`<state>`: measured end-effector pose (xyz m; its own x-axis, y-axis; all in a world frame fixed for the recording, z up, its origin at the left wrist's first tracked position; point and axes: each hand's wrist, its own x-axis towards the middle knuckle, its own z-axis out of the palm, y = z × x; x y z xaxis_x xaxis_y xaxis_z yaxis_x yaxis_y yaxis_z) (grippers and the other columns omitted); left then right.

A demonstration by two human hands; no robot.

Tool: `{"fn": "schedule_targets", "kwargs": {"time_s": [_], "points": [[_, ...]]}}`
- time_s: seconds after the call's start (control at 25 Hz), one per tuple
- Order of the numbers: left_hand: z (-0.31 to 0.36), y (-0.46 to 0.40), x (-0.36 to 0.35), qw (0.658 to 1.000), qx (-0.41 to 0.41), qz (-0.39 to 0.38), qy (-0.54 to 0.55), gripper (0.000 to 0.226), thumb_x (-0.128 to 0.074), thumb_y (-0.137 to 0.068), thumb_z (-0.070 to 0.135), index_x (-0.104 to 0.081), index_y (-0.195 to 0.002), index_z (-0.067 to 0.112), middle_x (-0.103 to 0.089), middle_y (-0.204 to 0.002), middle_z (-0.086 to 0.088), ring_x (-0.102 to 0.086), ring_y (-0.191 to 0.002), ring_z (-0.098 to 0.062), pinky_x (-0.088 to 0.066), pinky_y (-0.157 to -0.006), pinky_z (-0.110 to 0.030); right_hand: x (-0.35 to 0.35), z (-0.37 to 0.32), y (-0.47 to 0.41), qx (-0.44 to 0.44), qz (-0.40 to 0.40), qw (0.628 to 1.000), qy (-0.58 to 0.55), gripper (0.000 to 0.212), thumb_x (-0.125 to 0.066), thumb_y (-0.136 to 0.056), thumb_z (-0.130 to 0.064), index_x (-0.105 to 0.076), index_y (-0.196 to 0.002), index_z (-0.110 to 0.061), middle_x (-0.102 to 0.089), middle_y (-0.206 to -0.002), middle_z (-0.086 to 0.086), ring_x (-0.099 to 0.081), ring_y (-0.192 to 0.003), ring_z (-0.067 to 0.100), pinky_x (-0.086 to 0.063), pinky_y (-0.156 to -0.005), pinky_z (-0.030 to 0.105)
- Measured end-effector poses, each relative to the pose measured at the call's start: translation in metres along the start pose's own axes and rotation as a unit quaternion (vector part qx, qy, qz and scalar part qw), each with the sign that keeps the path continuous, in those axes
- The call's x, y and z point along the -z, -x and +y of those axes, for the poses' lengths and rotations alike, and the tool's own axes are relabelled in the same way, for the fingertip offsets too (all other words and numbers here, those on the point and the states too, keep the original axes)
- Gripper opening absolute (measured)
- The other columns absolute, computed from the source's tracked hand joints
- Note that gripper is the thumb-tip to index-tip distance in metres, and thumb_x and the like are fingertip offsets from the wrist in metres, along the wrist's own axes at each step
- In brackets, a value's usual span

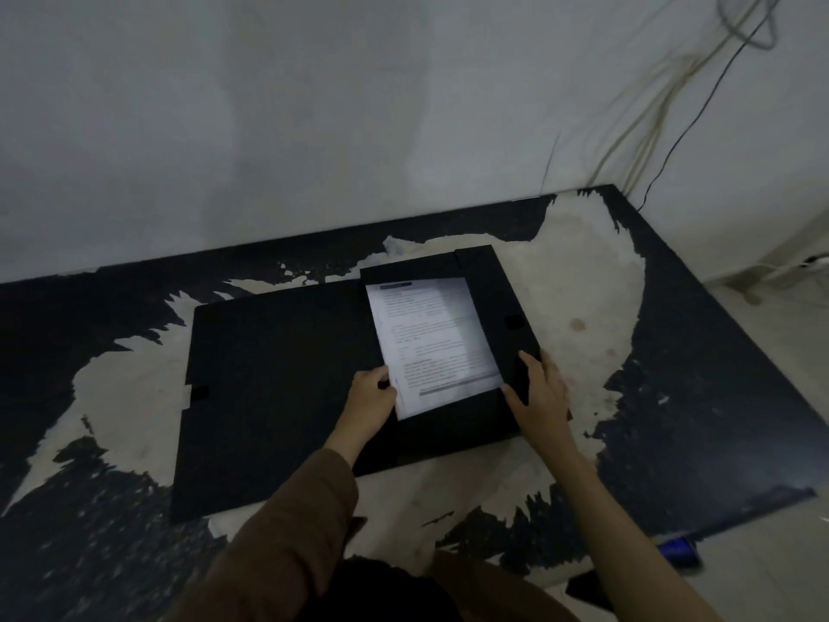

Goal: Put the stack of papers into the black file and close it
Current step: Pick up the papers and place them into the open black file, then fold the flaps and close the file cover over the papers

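Note:
The black file (273,388) lies open on the worn table, its wide cover spread flat to the left. The stack of printed white papers (433,347) rests in the file's right half, framed by black flaps at the top, right and bottom. My left hand (370,401) grips the papers' near-left edge, with fingers curled around it. My right hand (540,388) presses on the right side flap (498,307) near its lower end, fingers spread over the flap's edge.
The table (700,374) is black with large peeled pale patches and stands against a white wall. Cables (664,105) hang down the wall at the far right corner. A small blue object (677,549) lies below the table's right front edge.

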<state>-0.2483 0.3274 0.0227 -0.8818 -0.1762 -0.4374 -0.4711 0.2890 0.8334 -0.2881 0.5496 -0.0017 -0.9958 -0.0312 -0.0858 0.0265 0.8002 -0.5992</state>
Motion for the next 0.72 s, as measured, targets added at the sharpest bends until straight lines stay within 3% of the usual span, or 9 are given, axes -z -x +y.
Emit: {"fn": "schedule_targets", "kwargs": {"time_s": [0.16, 0.28, 0.36, 0.48, 0.56, 0.72], "points": [[0.005, -0.008, -0.007, 0.999, -0.003, -0.031, 0.006, 0.042, -0.038, -0.085, -0.007, -0.061, -0.118, 0.006, -0.061, -0.123, -0.010, -0.057, -0.109, -0.021, -0.044, -0.094, -0.025, 0.002, 0.000, 0.000, 0.003, -0.007, 1.000, 0.003, 0.056, -0.058, -0.087, -0.020, -0.034, -0.137, -0.011, -0.021, -0.151, 0.023, -0.020, -0.140, 0.035, -0.016, -0.116, 0.054], [0.000, -0.011, 0.001, 0.996, -0.010, -0.083, -0.029, 0.051, -0.042, -0.083, -0.003, -0.055, -0.128, 0.018, -0.054, -0.133, -0.006, -0.058, -0.096, -0.013, -0.047, -0.084, -0.021, 0.003, -0.001, 0.000, 0.007, -0.012, 1.000, 0.024, 0.053, -0.057, -0.088, -0.019, -0.036, -0.136, -0.012, -0.021, -0.151, 0.024, -0.019, -0.140, 0.036, -0.016, -0.115, 0.055], [-0.004, -0.008, 0.009, 0.996, 0.014, -0.075, -0.037, 0.053, -0.043, -0.087, 0.003, -0.043, -0.137, 0.020, -0.046, -0.138, -0.005, -0.054, -0.094, -0.013, -0.050, -0.087, -0.031, 0.003, -0.004, 0.000, -0.003, -0.015, 0.999, 0.051, 0.051, -0.054, -0.089, -0.019, -0.035, -0.136, -0.015, -0.017, -0.152, 0.023, -0.014, -0.141, 0.036, -0.012, -0.115, 0.059], [-0.023, 0.007, 0.032, 0.993, 0.029, 0.067, -0.093, 0.051, -0.046, -0.090, 0.009, -0.035, -0.139, 0.015, -0.038, -0.143, -0.009, -0.037, -0.128, -0.025, -0.037, -0.106, -0.035, -0.001, -0.019, 0.002, 0.001, 0.000, 0.996, 0.087, 0.052, -0.050, -0.088, -0.012, -0.033, -0.137, -0.021, -0.006, -0.156, 0.017, 0.003, -0.144, 0.032, 0.002, -0.110, 0.065], [-0.043, 0.022, 0.055, 0.966, 0.053, 0.192, -0.163, 0.050, -0.049, -0.089, 0.013, -0.037, -0.137, 0.014, -0.035, -0.144, -0.014, -0.028, -0.133, -0.031, -0.032, -0.109, -0.043, -0.008, -0.037, 0.003, 0.041, -0.014, 0.995, 0.090, 0.052, -0.047, -0.088, -0.012, -0.032, -0.137, -0.024, -0.002, -0.157, 0.012, 0.011, -0.144, 0.028, 0.010, -0.109, 0.064], [-0.087, 0.055, 0.095, 0.907, 0.182, 0.316, -0.213, 0.064, -0.054, -0.087, 0.019, -0.024, -0.141, 0.003, -0.023, -0.149, -0.023, -0.017, -0.138, -0.040, -0.018, -0.115, -0.049, -0.041, -0.067, 0.016, 0.170, -0.063, 0.973, 0.145, 0.052, -0.029, -0.085, -0.048, -0.037, -0.134, -0.030, -0.017, -0.156, 0.008, 0.000, -0.144, 0.027, 0.013, -0.103, 0.060]]}}
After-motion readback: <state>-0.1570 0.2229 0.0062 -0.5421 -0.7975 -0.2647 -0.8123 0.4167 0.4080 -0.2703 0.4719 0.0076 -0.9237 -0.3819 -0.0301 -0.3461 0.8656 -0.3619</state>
